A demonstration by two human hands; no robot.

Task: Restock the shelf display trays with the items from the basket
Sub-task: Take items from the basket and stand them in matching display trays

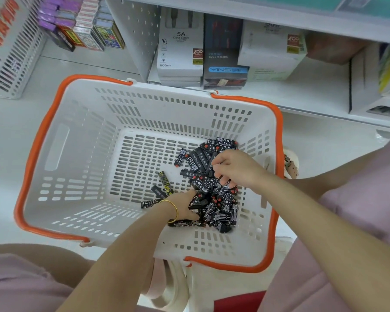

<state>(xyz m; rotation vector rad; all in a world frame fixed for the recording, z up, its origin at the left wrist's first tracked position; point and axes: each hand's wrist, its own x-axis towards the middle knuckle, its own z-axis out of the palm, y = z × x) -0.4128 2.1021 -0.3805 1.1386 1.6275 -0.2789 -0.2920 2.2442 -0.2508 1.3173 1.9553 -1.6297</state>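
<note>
We have both hands in the pile of lighters [222, 211] at the lower right of the basket [77, 154], right hand [233, 167] curled round a few, left hand [187, 207] half-buried so its grip is unclear, and most restocking seemingly remains.

A glossy white floor [14, 136] meets a low white shelf [313, 91] with a perforated divider [140, 34]. Cable boxes [180, 48] and card packs [88, 30] stand there under even light.
</note>
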